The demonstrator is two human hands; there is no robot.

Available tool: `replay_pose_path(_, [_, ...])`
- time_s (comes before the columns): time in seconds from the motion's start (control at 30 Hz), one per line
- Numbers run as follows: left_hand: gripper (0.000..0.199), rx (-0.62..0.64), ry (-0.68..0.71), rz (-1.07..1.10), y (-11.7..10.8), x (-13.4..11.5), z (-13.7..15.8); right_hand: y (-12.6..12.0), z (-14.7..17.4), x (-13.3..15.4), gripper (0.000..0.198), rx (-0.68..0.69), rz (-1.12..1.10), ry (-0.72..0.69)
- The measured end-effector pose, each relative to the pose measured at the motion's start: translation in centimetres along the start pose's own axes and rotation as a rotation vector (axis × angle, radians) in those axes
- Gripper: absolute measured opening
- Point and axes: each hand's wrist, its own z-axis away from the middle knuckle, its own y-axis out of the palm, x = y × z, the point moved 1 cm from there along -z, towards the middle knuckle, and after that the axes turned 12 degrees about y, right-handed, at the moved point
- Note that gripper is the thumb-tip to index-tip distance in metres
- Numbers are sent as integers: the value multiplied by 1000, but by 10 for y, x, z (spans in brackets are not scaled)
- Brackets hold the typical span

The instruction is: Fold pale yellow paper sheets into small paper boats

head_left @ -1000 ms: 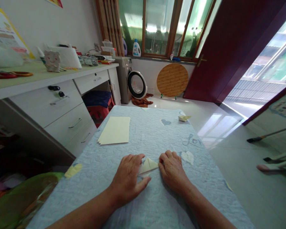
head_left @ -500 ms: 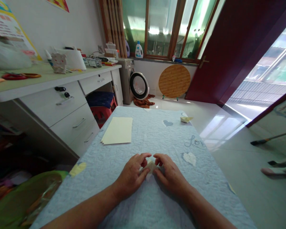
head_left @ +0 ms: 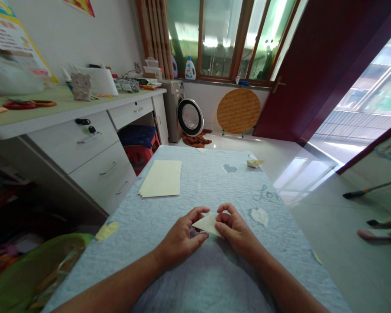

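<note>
A small folded piece of pale yellow paper (head_left: 207, 224), triangular in outline, is above the cloth in front of me. My right hand (head_left: 232, 224) pinches its right end between thumb and fingers. My left hand (head_left: 186, 231) curves around its left tip with thumb and fingers spread apart; whether a fingertip touches it from behind is hidden. Farther left on the table lies a stack of pale yellow paper sheets (head_left: 161, 178). A folded paper boat (head_left: 254, 163) sits near the far right corner.
A light blue quilted cloth covers the table (head_left: 202, 278). Along the left runs a white desk (head_left: 94, 111) with scissors (head_left: 29, 104) on it. A green basin (head_left: 22, 282) stands low at the left. Beyond are a washing machine (head_left: 172, 108) with its door ajar and a round wooden board (head_left: 238, 111).
The folded paper has turned and shows a wider triangular face. My left thumb and fingers have spread apart, while my right hand has shifted slightly right with its end of the paper.
</note>
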Motion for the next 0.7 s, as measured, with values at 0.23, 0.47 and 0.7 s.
replay_pose_path(0.23, [40, -10, -15, 93, 0, 4, 2, 7, 7, 4, 13, -67, 350, -80])
replay_pose_path(0.47, [38, 54, 39, 30, -2, 3, 3, 10, 8, 7, 17, -81, 569, -113])
replay_pose_path(0.7, [35, 99, 150, -111, -3, -4, 1, 12, 9, 3, 20, -82, 588, -149])
